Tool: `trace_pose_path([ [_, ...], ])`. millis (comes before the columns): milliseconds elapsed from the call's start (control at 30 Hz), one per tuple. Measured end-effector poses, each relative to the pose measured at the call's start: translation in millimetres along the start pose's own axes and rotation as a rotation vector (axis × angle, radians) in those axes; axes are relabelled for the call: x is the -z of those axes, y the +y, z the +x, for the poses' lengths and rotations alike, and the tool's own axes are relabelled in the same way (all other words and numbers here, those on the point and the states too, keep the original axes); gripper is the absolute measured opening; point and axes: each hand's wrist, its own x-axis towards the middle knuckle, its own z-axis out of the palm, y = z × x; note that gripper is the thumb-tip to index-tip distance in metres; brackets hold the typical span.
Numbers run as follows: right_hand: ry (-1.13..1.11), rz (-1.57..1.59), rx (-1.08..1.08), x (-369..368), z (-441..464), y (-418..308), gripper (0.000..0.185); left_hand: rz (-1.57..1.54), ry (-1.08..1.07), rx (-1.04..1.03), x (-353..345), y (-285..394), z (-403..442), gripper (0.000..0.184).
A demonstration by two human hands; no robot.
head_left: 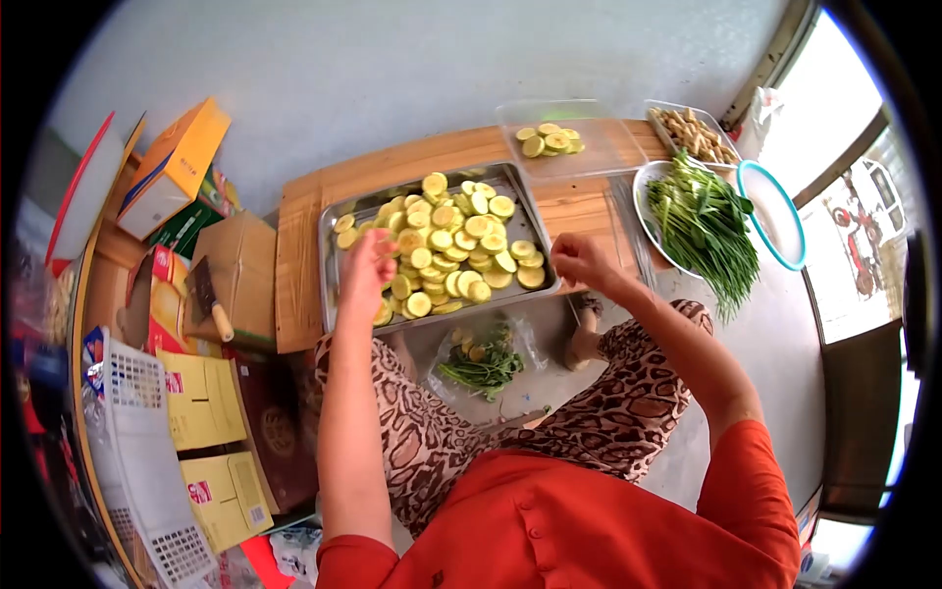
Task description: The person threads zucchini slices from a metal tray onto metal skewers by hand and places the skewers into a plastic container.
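A metal tray (328, 285) on the wooden table holds many round slices of zucchini (442, 239), yellow-green with pale flesh. At its left side, my left hand (367, 267) hovers over the slices with loosely curled fingers somewhat apart. I see nothing clearly held in it. My right hand (581, 261) is just past the tray's right edge, its fingers curled together; whatever may be inside them is hidden. Behind the tray, a clear plastic box (613, 147) has several more zucchini slices (549, 139) in its left part.
A white basin (643, 191) of long leafy greens (702, 221) stands right, beside a blue-rimmed round container (800, 231) and a tray of ginger-like roots (695, 135). A bag of greens (486, 363) lies below the wooden table (294, 255). Cartons (240, 265) and a wooden-handled knife (222, 319) are left.
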Motion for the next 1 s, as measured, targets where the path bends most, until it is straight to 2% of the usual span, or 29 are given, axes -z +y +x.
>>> trace_pose_path([
  [133, -0.194, -0.116, 0.067, -64, -12, -30, 0.014, 0.08, -0.157, 0.033, -13, 1, -7, 0.045],
  [233, -0.283, -0.089, 0.032, -90, -16, -56, 0.013, 0.063, -0.218, 0.089, -18, 5, -13, 0.041],
  [333, -0.315, -0.086, 0.031, -102, -11, -60, 0.012, 0.02, -0.285, 0.081, -11, 0, -9, 0.024],
  [400, -0.316, -0.06, 0.076, -105, -9, -55, 0.009, 0.006, -0.323, 0.072, -11, -3, -6, 0.023],
  [567, -0.375, 0.224, -0.056, -108, -4, -55, 0.009, 0.024, -0.479, 0.118, -17, -3, -13, 0.024],
  [633, -0.354, 0.258, -0.036, -99, -3, -61, 0.006, 0.044, -0.449, 0.117, -14, 0, -11, 0.029],
  [733, -0.212, 0.344, -0.019, -82, 4, -47, 0.008, 0.154, -0.205, -0.029, 1, 1, -4, 0.033],
  [833, -0.049, 0.486, -0.056, -68, 13, -14, 0.014, 0.332, 0.027, -0.057, 14, -1, 4, 0.028],
  [900, 0.033, 0.601, -0.136, -61, 19, 4, 0.013, 0.443, 0.049, -0.098, 21, -1, 2, 0.024],
  [1000, 0.033, 0.608, -0.096, -58, 16, -6, 0.016, 0.606, 0.042, -0.096, 43, -7, 16, 0.022],
])
